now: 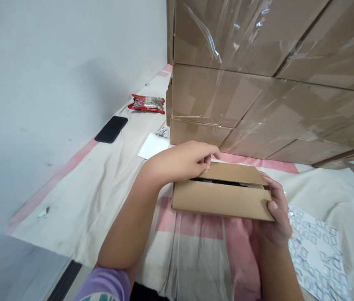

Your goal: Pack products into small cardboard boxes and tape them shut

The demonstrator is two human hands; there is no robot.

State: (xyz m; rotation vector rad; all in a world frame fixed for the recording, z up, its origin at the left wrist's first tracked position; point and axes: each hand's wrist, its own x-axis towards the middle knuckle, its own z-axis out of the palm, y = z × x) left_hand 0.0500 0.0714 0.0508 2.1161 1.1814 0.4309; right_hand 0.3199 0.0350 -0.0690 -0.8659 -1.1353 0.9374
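Note:
A small flat cardboard box [222, 200] is held above the cloth, with its lid flap [236, 173] partly raised. Through the narrow gap under the flap something dark shows, too hidden to name. My right hand [277, 209] grips the right end of the box, thumb on the front face. At the box's upper left, my left hand [192, 161] has its fingers bent and closed at the edge of the flap; part of its grasp is hidden.
Taped cardboard cartons [214, 92] are stacked behind the box. On the cloth [82, 200] lie a black phone [111, 129], a red snack packet [147, 103] and a white paper [153, 146]. A sheet with blue-edged stickers [316, 246] lies at right. A wall [39, 83] stands at left.

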